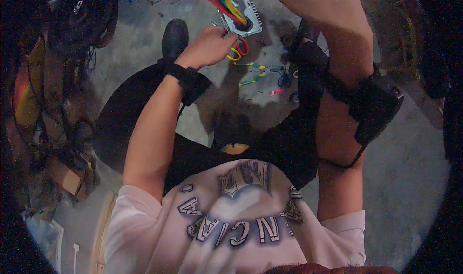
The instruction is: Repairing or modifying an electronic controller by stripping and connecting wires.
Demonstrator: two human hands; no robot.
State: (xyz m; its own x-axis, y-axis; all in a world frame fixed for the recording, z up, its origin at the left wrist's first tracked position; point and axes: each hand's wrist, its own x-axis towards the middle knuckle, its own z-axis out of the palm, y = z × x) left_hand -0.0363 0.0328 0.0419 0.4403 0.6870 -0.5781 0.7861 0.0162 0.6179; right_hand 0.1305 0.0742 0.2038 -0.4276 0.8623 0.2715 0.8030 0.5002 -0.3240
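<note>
A silver metal case [253, 13] with a slotted edge is at the top, between my feet. Thick red, yellow, green and black wires [231, 11] come out of a round hole in it. My left hand [210, 47] is closed at the case's near left corner, its fingertips partly hidden. Just beside that hand hang a yellow and a red loop [243, 46]; I cannot tell whether they are wire or handles. My right hand [333, 13] is raised large at the top edge, to the right of the case, and its fingers are out of view.
Pliers [255, 75] with green and yellow handles lie on the grey floor [400, 192] between my legs. Near them are a small red piece [277, 91] and dark bits by my right foot. Dark cables [87, 57] and a cardboard box [66, 180] stand at the left.
</note>
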